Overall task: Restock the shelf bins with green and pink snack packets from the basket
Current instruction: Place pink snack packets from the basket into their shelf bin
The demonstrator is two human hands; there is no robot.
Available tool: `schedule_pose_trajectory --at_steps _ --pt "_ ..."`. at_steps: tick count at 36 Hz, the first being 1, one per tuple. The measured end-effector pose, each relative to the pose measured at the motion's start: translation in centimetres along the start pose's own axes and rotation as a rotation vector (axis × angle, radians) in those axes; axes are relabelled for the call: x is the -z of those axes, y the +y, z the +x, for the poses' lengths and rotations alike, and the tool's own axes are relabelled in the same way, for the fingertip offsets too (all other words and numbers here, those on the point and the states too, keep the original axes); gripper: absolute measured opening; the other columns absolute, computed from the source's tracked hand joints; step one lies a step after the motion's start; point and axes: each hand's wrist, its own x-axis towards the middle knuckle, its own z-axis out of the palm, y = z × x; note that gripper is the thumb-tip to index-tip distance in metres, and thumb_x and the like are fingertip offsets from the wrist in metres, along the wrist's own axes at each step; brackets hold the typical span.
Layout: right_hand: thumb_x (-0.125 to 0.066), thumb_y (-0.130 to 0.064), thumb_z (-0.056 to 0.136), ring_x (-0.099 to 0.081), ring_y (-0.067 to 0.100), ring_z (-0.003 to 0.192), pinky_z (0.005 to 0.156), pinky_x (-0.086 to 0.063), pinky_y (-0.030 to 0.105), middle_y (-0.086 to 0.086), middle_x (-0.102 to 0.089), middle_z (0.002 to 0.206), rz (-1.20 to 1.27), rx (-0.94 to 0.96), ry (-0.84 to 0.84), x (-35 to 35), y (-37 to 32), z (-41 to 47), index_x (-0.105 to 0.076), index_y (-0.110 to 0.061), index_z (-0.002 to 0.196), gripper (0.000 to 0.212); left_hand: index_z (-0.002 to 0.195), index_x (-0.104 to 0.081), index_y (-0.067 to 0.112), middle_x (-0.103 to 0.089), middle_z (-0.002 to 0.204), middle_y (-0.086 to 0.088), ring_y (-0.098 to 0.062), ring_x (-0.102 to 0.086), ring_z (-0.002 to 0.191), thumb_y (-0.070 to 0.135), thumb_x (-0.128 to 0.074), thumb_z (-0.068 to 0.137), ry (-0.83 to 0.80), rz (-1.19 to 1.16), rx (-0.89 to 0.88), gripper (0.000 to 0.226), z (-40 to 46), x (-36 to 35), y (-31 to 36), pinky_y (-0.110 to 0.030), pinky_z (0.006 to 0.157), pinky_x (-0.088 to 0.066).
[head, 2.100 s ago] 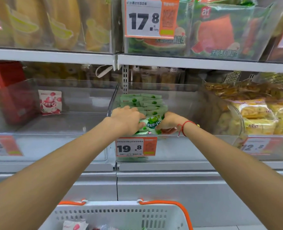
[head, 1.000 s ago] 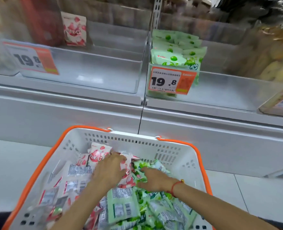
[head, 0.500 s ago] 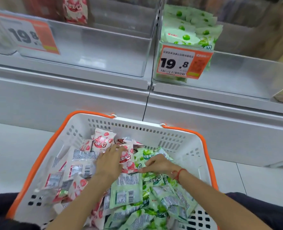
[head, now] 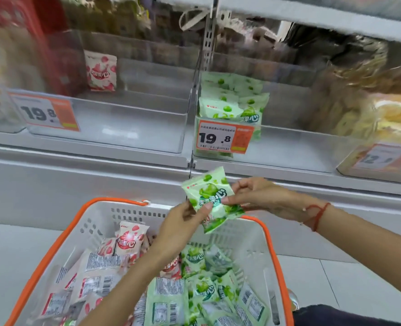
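Observation:
Above the basket, my left hand point(head: 183, 222) and my right hand point(head: 260, 196) both pinch green snack packets point(head: 210, 191), held face up; a second green packet hangs beneath the top one. The white basket with an orange rim point(head: 60, 238) holds pink packets point(head: 128, 241) on its left and green packets point(head: 201, 288) on its right. On the shelf, the right clear bin point(head: 288, 147) has a row of green packets point(head: 230, 104) at its left end. The left clear bin point(head: 128, 128) holds one upright pink packet point(head: 100, 70) at the back.
Orange price tags reading 19.8 hang on the left bin point(head: 46, 112) and the right bin point(head: 223, 137). A bin of yellow-wrapped snacks point(head: 387, 118) stands at the far right. A steel shelf upright point(head: 206, 36) divides the two bins. Pale floor tiles surround the basket.
Both hands have lifted out of the basket with green packets, up toward the shelf front. The camera has tilted upward, showing more of the bins.

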Motion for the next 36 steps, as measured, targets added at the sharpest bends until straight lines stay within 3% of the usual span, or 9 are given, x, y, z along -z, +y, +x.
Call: schedule_pose_trajectory --at_steps 6,12,14,17,20,24,28,32,36 --pt "-0.078 -0.019 0.075 -0.064 0.020 0.109 0.100 -0.048 0.039 0.008 -0.069 0.115 -0.129 0.123 0.011 4.0 -5.7 -2.2 -0.058 -0.010 0.124 0.054 0.093 -0.068 0.026 -0.074 0.086 0.016 -0.001 -0.069 0.085 0.024 -0.060 0.090 0.026 -0.098 -0.256 0.008 1.7 -0.3 5.9 -0.011 0.072 -0.049" --pt "-0.073 -0.024 0.075 -0.065 0.020 0.107 0.099 -0.049 0.039 0.003 -0.071 0.110 -0.095 0.334 0.114 7.5 -10.0 -4.5 -0.069 -0.014 0.112 0.039 0.094 -0.070 0.026 -0.073 0.083 0.013 0.000 -0.068 0.080 0.025 -0.064 0.090 -0.001 0.061 -0.445 0.008 5.2 0.5 13.0 -0.017 0.073 -0.053" --pt "-0.073 -0.018 0.076 -0.066 0.021 0.107 0.099 -0.049 0.039 0.004 -0.071 0.110 -0.013 0.378 0.212 8.8 -10.8 -4.3 -0.069 -0.018 0.110 0.035 0.099 -0.068 0.027 -0.072 0.083 0.017 0.003 -0.066 0.081 0.038 -0.065 0.088 0.035 0.170 -0.489 0.015 6.9 0.4 15.4 -0.018 0.070 -0.052" --pt "-0.068 -0.006 0.084 -0.069 0.016 0.091 0.084 -0.056 0.027 0.006 -0.071 0.108 0.054 0.413 0.384 10.4 -11.5 -3.2 -0.067 -0.017 0.111 0.029 0.111 -0.059 0.030 -0.066 0.106 0.016 -0.006 -0.061 0.101 0.052 -0.066 0.078 0.105 0.307 -0.560 0.040 9.7 -0.1 18.6 -0.035 0.089 -0.050" --pt "-0.066 -0.002 0.085 -0.068 0.013 0.081 0.081 -0.057 0.029 0.007 -0.070 0.102 0.035 0.377 0.497 11.4 -11.2 -1.4 -0.068 -0.019 0.097 0.021 0.112 -0.055 0.029 -0.063 0.106 0.009 -0.008 -0.062 0.098 0.041 -0.068 0.085 0.093 0.289 -0.517 0.033 12.5 -0.5 20.7 -0.030 0.084 -0.051" --pt "-0.065 -0.007 0.086 -0.068 0.022 0.096 0.091 -0.054 0.041 0.008 -0.071 0.103 -0.026 0.243 0.544 13.2 -10.3 1.6 -0.067 -0.021 0.084 0.014 0.103 -0.061 0.028 -0.069 0.104 0.001 -0.015 -0.064 0.102 0.037 -0.068 0.086 0.028 0.538 -0.449 0.020 15.9 -0.1 21.2 -0.039 0.090 -0.051" --pt "-0.064 -0.016 0.088 -0.064 0.018 0.088 0.078 -0.054 0.029 0.007 -0.066 0.100 -0.202 0.113 0.540 14.1 -9.1 3.4 -0.062 -0.013 0.098 0.011 0.108 -0.068 0.023 -0.068 0.098 0.003 -0.014 -0.063 0.097 0.041 -0.068 0.085 -0.022 0.870 -0.403 0.029 17.4 -0.5 21.0 -0.035 0.087 -0.051" --pt "-0.067 -0.024 0.086 -0.063 0.019 0.083 0.067 -0.052 0.027 0.012 -0.066 0.090 -0.340 0.098 0.550 14.1 -7.8 4.3 -0.062 -0.010 0.080 0.016 0.107 -0.070 0.024 -0.068 0.102 0.005 -0.016 -0.063 0.099 0.037 -0.069 0.086 0.061 1.065 -0.449 0.025 17.9 -1.3 20.9 -0.031 0.080 -0.049" --pt "-0.073 -0.021 0.082 -0.057 0.013 0.066 0.070 -0.052 0.030 0.005 -0.060 0.071 -0.348 0.140 0.541 14.5 -7.7 4.2 -0.066 -0.008 0.080 0.015 0.110 -0.069 0.025 -0.068 0.110 0.004 -0.019 -0.062 0.102 0.038 -0.068 0.087 0.150 1.166 -0.487 0.027 17.9 -1.6 21.1 -0.029 0.076 -0.045"
